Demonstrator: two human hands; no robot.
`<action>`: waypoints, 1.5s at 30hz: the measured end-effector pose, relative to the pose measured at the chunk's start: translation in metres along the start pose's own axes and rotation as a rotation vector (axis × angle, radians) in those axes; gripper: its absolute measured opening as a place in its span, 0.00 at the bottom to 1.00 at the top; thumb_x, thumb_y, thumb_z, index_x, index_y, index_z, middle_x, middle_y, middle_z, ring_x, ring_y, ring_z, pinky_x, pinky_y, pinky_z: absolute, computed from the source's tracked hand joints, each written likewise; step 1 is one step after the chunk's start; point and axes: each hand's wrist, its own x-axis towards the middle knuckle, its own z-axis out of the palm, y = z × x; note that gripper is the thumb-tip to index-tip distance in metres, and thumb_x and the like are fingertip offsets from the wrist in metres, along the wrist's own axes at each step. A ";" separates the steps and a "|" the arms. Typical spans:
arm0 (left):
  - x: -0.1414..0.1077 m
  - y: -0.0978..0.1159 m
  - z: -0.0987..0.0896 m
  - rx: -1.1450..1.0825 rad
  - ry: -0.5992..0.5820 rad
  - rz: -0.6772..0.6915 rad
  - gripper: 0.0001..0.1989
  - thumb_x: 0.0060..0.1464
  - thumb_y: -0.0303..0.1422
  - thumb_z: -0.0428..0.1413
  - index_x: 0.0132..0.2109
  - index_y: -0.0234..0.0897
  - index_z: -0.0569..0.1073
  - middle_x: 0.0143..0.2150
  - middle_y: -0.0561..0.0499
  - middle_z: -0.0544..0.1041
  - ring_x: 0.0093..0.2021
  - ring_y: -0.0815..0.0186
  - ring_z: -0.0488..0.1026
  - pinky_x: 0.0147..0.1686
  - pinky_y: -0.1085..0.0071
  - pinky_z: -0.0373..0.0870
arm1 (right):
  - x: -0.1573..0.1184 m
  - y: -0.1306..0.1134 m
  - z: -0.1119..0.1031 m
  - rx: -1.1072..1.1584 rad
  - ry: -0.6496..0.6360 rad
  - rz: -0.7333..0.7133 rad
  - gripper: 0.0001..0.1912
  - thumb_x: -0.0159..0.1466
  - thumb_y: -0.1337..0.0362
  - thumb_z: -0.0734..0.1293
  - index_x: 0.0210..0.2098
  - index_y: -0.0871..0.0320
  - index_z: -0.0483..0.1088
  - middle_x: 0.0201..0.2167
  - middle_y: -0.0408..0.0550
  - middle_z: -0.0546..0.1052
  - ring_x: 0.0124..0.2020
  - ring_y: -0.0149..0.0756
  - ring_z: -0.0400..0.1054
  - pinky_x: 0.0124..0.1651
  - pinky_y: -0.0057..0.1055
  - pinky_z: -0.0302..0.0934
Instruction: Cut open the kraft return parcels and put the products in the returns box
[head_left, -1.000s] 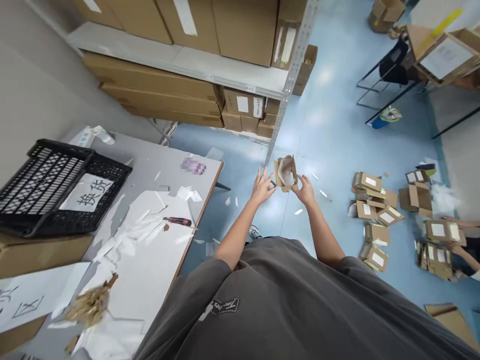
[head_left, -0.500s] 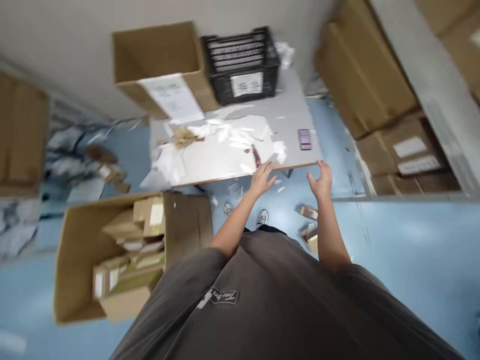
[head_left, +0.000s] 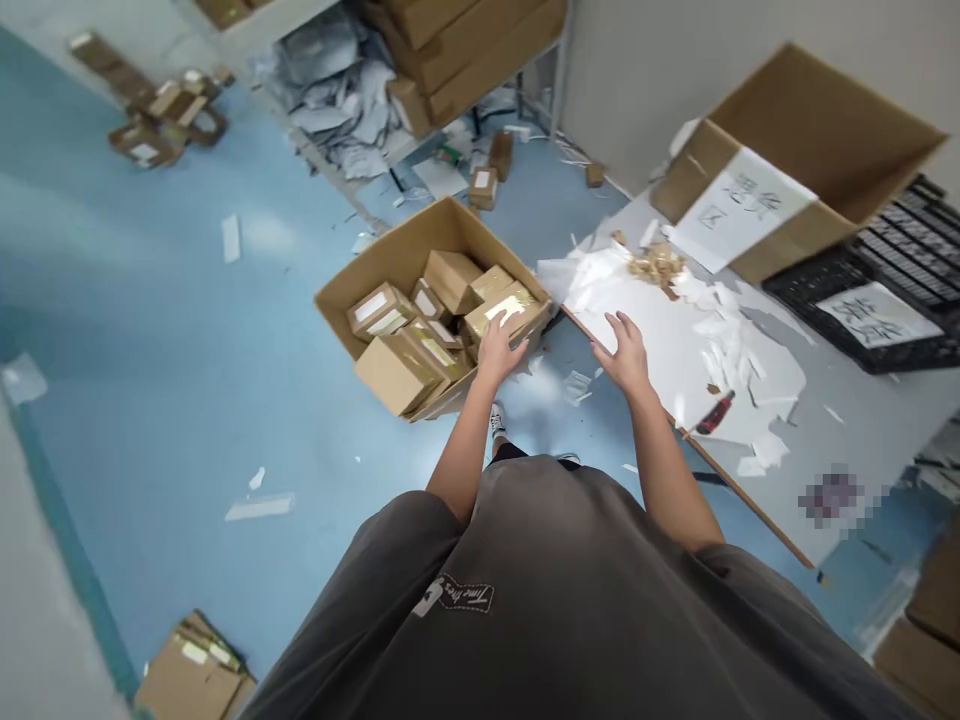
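Observation:
My left hand is over the near right edge of a large open carton, fingers apart and nothing in them. Inside that carton lie several small brown boxes, some with white labels. To the right, my right hand hovers by the edge of the white table, its fingers spread and holding nothing. On the table are white paper scraps, a bunch of crumpled tan paper and a red and black cutter.
An open cardboard box and a black crate, both with handwritten sheets, stand at the table's back. A shelf holds cartons and plastic bags. Flattened cardboard and paper bits lie on the blue floor.
The view has swung left, so the table now appears at the right and the carton of boxes ahead. My left hand has gone from the table edge to that carton; both hands remain empty.

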 end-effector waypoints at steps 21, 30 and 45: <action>-0.078 -0.307 -0.105 0.007 0.079 -0.950 0.51 0.61 0.62 0.62 0.82 0.50 0.57 0.86 0.43 0.46 0.84 0.33 0.41 0.75 0.33 0.57 | 0.094 -0.296 0.303 -0.066 -0.909 -0.617 0.64 0.62 0.49 0.81 0.85 0.44 0.43 0.86 0.54 0.35 0.83 0.74 0.33 0.76 0.75 0.46; -0.152 -0.322 -0.063 -0.248 0.194 -0.885 0.64 0.52 0.60 0.71 0.84 0.49 0.47 0.87 0.41 0.34 0.83 0.34 0.44 0.76 0.40 0.58 | 0.083 -0.294 0.350 0.055 -1.134 -0.642 0.78 0.53 0.46 0.87 0.85 0.37 0.34 0.85 0.45 0.23 0.82 0.80 0.24 0.75 0.81 0.45; -0.166 -0.300 -0.046 -0.288 0.056 -0.743 0.77 0.31 0.44 0.84 0.83 0.47 0.52 0.86 0.34 0.31 0.81 0.24 0.47 0.75 0.37 0.59 | 0.086 -0.312 0.361 -0.107 -1.243 -0.593 0.80 0.43 0.57 0.90 0.84 0.43 0.45 0.82 0.55 0.13 0.78 0.82 0.51 0.74 0.66 0.60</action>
